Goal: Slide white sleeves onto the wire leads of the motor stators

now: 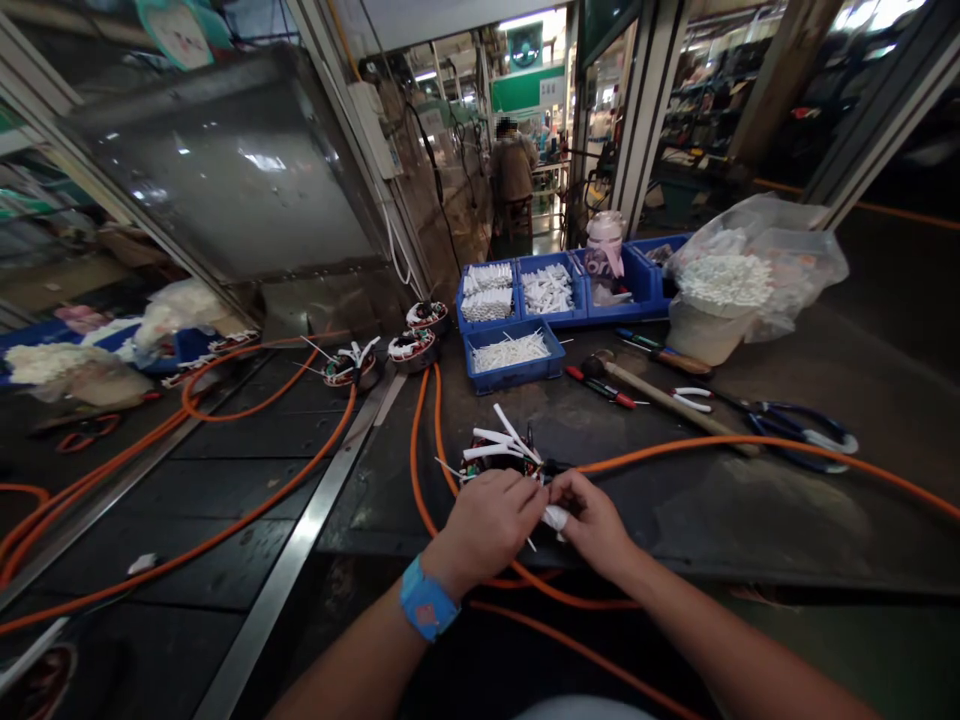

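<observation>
A round motor stator (501, 452) with white sleeved wires sticking up sits on the dark bench just beyond my hands. My left hand (487, 525), with a blue wristband, pinches one of its thin wires. My right hand (592, 520), a white wrap on one finger, pinches the same wire end right beside the left. An orange hose (750, 442) ends close to my right fingers.
Blue bins (512, 358) of white sleeves stand behind, with a bottle (604, 248) in one. A hammer (667, 398), screwdrivers (604, 387), scissors (795, 428) and a bag of white parts (739, 275) lie right. More stators (411, 348) and orange hoses lie left. A person stands far back.
</observation>
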Tool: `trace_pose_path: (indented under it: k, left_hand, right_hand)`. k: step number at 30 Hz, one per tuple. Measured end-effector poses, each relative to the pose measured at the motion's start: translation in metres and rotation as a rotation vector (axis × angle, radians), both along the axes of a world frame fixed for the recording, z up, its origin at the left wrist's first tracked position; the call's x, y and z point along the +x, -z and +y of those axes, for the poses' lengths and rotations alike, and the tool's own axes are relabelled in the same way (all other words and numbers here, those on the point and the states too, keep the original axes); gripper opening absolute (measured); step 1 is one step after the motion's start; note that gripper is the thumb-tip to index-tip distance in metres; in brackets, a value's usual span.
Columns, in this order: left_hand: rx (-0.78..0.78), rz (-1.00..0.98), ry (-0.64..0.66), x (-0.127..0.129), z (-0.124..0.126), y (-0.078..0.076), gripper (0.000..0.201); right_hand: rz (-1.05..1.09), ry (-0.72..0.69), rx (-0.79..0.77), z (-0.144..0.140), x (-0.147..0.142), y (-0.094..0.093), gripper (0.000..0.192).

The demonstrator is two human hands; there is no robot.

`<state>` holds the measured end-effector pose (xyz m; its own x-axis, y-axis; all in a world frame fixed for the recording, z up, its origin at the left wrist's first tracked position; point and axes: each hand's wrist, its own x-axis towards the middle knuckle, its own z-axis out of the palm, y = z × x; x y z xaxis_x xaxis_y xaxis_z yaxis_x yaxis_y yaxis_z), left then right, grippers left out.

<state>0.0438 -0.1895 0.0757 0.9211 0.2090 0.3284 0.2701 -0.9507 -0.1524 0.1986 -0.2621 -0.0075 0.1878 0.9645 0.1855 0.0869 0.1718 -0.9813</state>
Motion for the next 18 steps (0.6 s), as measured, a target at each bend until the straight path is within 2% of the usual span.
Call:
trace_pose_path:
  k: [4, 10, 12, 15, 18]
  left_hand:
    - [-0.019, -0.045, -0.126, -0.003, 0.006, -0.001, 0.02]
    - [-0.011, 0.065, 0.019, 0.004, -0.004, -0.001, 0.018]
    - [-0.115, 0.048, 0.042, 0.004, -0.007, -0.002, 0.02]
    - [-0.384, -0.05, 0.016, 0.0, -0.008, -0.002, 0.026]
    - [-0.583, -0.192, -0.03, -0.002, -0.007, 0.001, 0.016]
  right_hand:
    - [0.054, -0.065, 0.007, -0.002, -0.002, 0.0, 0.019]
    - [0.0, 0.031, 0.006, 0.002, -0.002, 0.0, 0.015]
    - [0.025, 0.025, -0.012, 0.003, -0.003, 0.0, 0.017]
    - [0.081, -0.004, -0.025, 0.0, -0.003, -0.004, 0.022]
    - [-0.009, -0.09, 0.038, -0.004, 0.001, -0.014, 0.021]
